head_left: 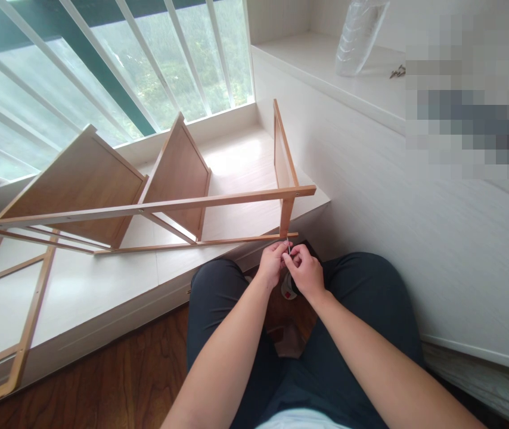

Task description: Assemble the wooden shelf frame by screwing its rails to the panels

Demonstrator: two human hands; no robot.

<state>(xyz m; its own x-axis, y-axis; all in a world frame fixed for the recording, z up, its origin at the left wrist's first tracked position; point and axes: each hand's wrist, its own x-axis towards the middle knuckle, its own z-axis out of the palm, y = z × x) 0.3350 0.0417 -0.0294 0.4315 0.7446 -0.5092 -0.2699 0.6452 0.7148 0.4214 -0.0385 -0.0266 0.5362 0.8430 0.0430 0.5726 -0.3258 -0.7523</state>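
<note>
A wooden shelf unit [227,200] lies on its side on the white window ledge, its panels standing up between slim rails. Just below the end of its near rail, by the corner crosspiece [286,215], my two hands meet. A thin metal rod [289,249] shows between the fingers, too small to tell whether it is a screw or a hex key. My right hand [307,271] pinches it with thumb and fingers. Close against it, my left hand [273,262] has its fingertips pressed together at the rod's upper end; what exactly they grip is hidden.
A second wooden frame [35,292] leans over the ledge [115,292] at left. Barred windows [156,65] rise behind. To the right stands a white cabinet side [371,208], with a clear plastic bottle [359,39] and small metal pieces [397,72] on top. My knees flank my hands.
</note>
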